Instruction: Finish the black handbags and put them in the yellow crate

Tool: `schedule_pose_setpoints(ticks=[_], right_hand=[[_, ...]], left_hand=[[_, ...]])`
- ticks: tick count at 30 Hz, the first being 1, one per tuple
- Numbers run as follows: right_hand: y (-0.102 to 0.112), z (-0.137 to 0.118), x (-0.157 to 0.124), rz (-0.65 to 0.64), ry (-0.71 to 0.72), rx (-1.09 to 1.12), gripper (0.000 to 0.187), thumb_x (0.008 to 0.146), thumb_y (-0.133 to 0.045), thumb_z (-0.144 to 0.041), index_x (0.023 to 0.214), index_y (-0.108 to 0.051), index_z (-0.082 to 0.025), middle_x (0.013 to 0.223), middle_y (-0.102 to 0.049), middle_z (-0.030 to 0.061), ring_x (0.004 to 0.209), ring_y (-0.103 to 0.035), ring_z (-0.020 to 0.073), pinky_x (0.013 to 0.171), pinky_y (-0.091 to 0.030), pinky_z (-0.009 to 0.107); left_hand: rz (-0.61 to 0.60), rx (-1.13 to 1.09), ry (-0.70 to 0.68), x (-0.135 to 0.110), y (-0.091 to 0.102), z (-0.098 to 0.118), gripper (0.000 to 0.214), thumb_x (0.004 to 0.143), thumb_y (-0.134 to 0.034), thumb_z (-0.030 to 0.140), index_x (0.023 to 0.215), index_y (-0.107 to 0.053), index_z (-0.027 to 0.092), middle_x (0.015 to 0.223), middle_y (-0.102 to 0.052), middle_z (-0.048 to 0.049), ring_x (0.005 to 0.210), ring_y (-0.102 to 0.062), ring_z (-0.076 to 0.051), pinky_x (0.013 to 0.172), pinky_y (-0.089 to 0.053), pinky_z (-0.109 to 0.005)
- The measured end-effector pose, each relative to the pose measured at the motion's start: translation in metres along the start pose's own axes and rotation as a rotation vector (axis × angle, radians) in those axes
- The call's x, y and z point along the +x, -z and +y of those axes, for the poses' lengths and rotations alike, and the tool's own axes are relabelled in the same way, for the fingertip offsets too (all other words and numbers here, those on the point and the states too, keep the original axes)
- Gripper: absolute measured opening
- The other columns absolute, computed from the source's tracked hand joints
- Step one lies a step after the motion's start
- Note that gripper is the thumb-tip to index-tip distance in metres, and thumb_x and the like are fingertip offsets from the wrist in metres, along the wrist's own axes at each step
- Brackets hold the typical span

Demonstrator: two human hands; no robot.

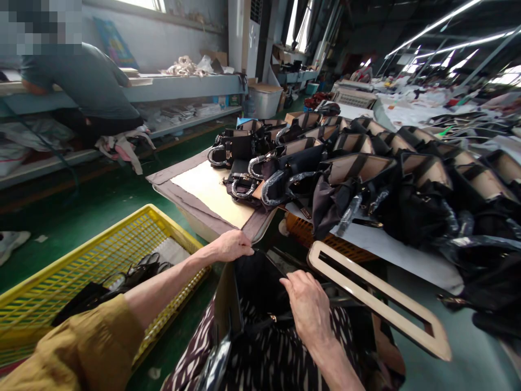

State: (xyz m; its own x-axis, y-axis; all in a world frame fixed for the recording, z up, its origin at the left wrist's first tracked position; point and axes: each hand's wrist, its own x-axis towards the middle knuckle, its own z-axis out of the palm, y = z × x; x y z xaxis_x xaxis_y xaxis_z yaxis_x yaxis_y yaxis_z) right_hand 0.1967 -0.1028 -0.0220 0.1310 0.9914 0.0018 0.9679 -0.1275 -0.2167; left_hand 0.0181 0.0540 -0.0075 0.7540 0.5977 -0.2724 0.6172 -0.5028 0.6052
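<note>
A black handbag [260, 279] rests on my lap with its mouth facing up, its dark inside showing. At its far left corner, my left hand [235, 245] pinches the top edge between thumb and fingers. My right hand [310, 307] lies over the bag's right edge, with the fingers curled onto the black material; part of that grip is hidden. A plastic-wrapped handle [214, 361] hangs down on the near left side. Just right of my right hand sits a long beige oval frame with a slot [378, 305].
Left of me, a yellow plastic basket [150, 213] holds black pieces. Ahead, many black handbags [358, 163] with wrapped handles crowd a table with a pale sheet [203, 190]. Another person [91, 81] bends over a long bench [183, 87] at the far left.
</note>
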Motion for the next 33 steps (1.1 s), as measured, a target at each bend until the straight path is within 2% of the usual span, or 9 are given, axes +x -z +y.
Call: schedule_pose_setpoints(ticks=[3, 6, 11, 15, 20, 28, 33], right_hand=[[-0.002, -0.009, 0.012, -0.086, -0.074, -0.008, 0.024, 0.09, -0.038, -0.031, 0.092, -0.061, -0.022, 0.074, -0.067, 0.0081, 0.07, -0.061, 0.0208, 0.062, -0.034, 0.03], [-0.003, -0.015, 0.02, -0.12, -0.132, 0.0, 0.028, 0.091, -0.037, -0.033, 0.086, -0.062, -0.022, 0.067, -0.067, 0.0082, 0.063, -0.063, 0.0185, 0.058, -0.033, 0.026], [0.002, -0.022, 0.025, -0.102, -0.15, -0.095, 0.034, 0.092, -0.033, -0.037, 0.079, -0.061, -0.021, 0.069, -0.068, 0.0077, 0.066, -0.064, 0.0186, 0.057, -0.034, 0.024], [0.005, -0.025, 0.035, -0.123, -0.133, -0.148, 0.036, 0.092, -0.033, -0.039, 0.079, -0.061, -0.021, 0.069, -0.069, 0.0082, 0.066, -0.065, 0.0199, 0.055, -0.035, 0.024], [0.001, -0.032, 0.047, -0.138, -0.073, -0.104, 0.023, 0.09, -0.04, -0.033, 0.084, -0.061, -0.025, 0.072, -0.07, 0.004, 0.07, -0.066, 0.0194, 0.056, -0.034, 0.024], [-0.004, -0.034, 0.05, -0.123, -0.086, -0.07, 0.031, 0.091, -0.036, -0.037, 0.08, -0.061, -0.022, 0.072, -0.069, 0.0077, 0.073, -0.066, 0.0222, 0.057, -0.033, 0.026], [0.002, -0.025, 0.046, -0.158, -0.042, 0.007, 0.028, 0.09, -0.039, -0.034, 0.079, -0.062, -0.023, 0.075, -0.07, 0.0053, 0.075, -0.066, 0.0194, 0.059, -0.034, 0.024]], left_hand=[[0.007, 0.003, 0.003, 0.0, 0.0, 0.002, 0.028, 0.072, -0.047, 0.032, 0.05, -0.043, 0.015, 0.048, -0.03, 0.0034, 0.05, -0.033, -0.009, 0.048, -0.023, -0.02], [0.008, -0.023, 0.001, 0.0, 0.0, 0.001, 0.027, 0.072, -0.046, 0.031, 0.05, -0.043, 0.015, 0.048, -0.029, 0.0036, 0.05, -0.033, -0.009, 0.047, -0.022, -0.021], [0.026, -0.082, 0.044, -0.001, -0.003, -0.003, 0.027, 0.071, -0.047, 0.028, 0.049, -0.039, 0.015, 0.046, -0.029, 0.0041, 0.049, -0.032, -0.008, 0.048, -0.021, -0.023], [0.028, -0.105, 0.041, -0.002, -0.004, -0.001, 0.028, 0.07, -0.048, 0.027, 0.048, -0.035, 0.015, 0.047, -0.028, 0.0043, 0.049, -0.031, -0.008, 0.048, -0.02, -0.023], [0.026, -0.102, 0.028, -0.003, -0.004, 0.003, 0.029, 0.07, -0.05, 0.028, 0.048, -0.036, 0.015, 0.047, -0.027, 0.0044, 0.049, -0.031, -0.008, 0.048, -0.02, -0.023], [0.041, -0.075, 0.093, -0.002, -0.003, 0.003, 0.027, 0.071, -0.051, 0.029, 0.049, -0.045, 0.015, 0.047, -0.027, 0.0041, 0.05, -0.032, -0.009, 0.049, -0.022, -0.022], [0.06, -0.064, 0.088, -0.002, -0.006, 0.001, 0.027, 0.07, -0.051, 0.029, 0.048, -0.044, 0.015, 0.046, -0.027, 0.004, 0.049, -0.032, -0.008, 0.047, -0.021, -0.022]])
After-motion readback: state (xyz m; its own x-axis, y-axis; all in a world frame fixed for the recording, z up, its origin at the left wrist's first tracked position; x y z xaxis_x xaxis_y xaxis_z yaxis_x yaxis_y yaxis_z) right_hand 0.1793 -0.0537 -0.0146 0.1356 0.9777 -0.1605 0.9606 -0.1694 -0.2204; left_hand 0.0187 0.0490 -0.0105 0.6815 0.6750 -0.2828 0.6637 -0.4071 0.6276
